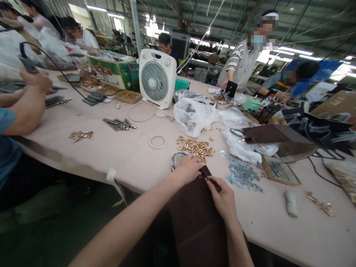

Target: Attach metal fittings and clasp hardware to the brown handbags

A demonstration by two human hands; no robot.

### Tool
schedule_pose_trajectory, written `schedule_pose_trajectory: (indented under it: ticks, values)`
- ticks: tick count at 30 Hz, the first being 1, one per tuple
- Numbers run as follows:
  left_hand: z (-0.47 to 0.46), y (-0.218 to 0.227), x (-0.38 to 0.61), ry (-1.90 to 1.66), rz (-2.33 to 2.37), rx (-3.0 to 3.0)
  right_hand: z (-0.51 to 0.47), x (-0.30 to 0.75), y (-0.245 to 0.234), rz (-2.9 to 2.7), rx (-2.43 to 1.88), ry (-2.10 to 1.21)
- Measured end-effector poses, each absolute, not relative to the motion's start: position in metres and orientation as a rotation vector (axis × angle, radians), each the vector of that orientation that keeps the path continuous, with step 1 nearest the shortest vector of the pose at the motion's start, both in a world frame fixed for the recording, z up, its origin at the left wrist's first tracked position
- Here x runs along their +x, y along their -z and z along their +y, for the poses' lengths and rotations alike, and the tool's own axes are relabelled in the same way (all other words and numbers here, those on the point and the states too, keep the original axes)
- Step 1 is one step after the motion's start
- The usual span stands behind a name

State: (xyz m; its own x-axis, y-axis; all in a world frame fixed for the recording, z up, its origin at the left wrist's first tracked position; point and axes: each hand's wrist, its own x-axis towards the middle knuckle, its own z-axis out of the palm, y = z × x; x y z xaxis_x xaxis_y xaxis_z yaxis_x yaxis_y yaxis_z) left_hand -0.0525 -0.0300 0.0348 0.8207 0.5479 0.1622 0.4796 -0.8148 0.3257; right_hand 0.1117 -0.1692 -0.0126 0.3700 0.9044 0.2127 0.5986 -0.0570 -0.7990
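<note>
A dark brown leather piece [194, 218] hangs over the near edge of the pale table [116, 148]. My left hand [188, 168] grips its top edge with closed fingers. My right hand [222, 198] pinches the same edge, where a small gold fitting [208, 180] shows between the two hands. Just beyond lie a pile of gold metal fittings [196, 145] and a heap of silver-grey metal parts [241, 173].
A white box fan [157, 78] stands mid-table, with white plastic bags [194, 115], rings of tape [157, 141], a shallow tray [279, 171] and dark bag parts [267, 134] around. Other people work at the left side and far end. Cables cross the table's right.
</note>
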Motion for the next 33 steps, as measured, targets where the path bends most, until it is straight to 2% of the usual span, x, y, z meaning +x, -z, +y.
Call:
schedule_pose_trajectory:
  ticks: [2, 8, 13, 17, 26, 33]
  values:
    - [-0.016, -0.037, -0.040, -0.211, 0.694, 2.746, -0.165, 0.113, 0.015, -1.257, -1.700, -0.514]
    - [-0.003, -0.049, -0.012, -0.135, 0.594, 2.628, -0.157, 0.113, 0.021, -1.235, -1.625, -0.628]
    - [-0.010, -0.054, 0.006, -0.259, 0.683, 2.286, -0.149, 0.112, 0.021, -1.194, -1.681, -0.513]
    - [-0.011, -0.053, 0.003, -0.360, 0.823, 1.938, -0.142, 0.120, 0.019, -0.990, -1.723, -0.579]
    - [-0.014, -0.048, -0.041, -0.335, 1.232, 2.091, -0.131, 0.136, 0.017, -0.847, -1.656, -0.762]
    - [-0.012, -0.037, -0.033, -0.293, 1.285, 2.026, -0.135, 0.139, 0.016, -0.915, -1.648, -0.776]
